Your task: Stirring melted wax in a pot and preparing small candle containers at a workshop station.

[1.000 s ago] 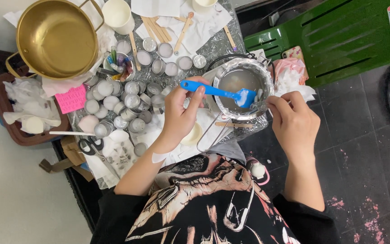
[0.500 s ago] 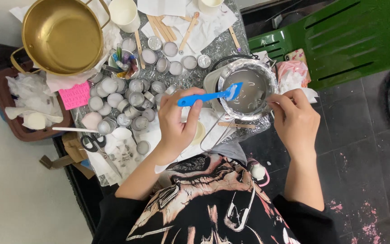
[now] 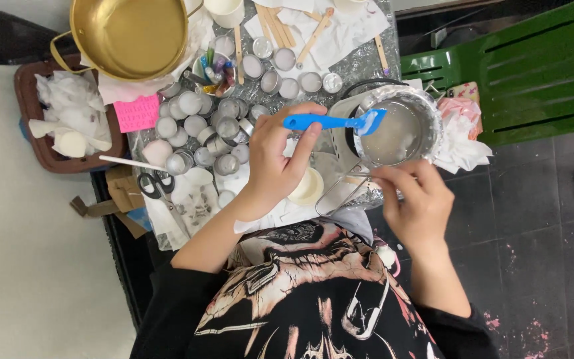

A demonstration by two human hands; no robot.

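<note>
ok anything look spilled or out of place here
No spill shows. The left hand holds a blue spatula over the metal bowl; scissors lie among crowded small tins.

Foil-covered surface (image 3: pixel 360 63), crowded: small round tins (image 3: pixel 197 126), brass pot (image 3: pixel 131 33), wooden sticks (image 3: pixel 274 23), scissors (image 3: pixel 157 186), pink note (image 3: pixel 135 113), white tissues (image 3: pixel 333 40).

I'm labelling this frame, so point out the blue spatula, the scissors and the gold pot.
blue spatula (image 3: pixel 323 122), head view, middle of its handle.
scissors (image 3: pixel 156 184), head view, on the black handle loops.
gold pot (image 3: pixel 131 30), head view, on its bare inner bottom.
</note>
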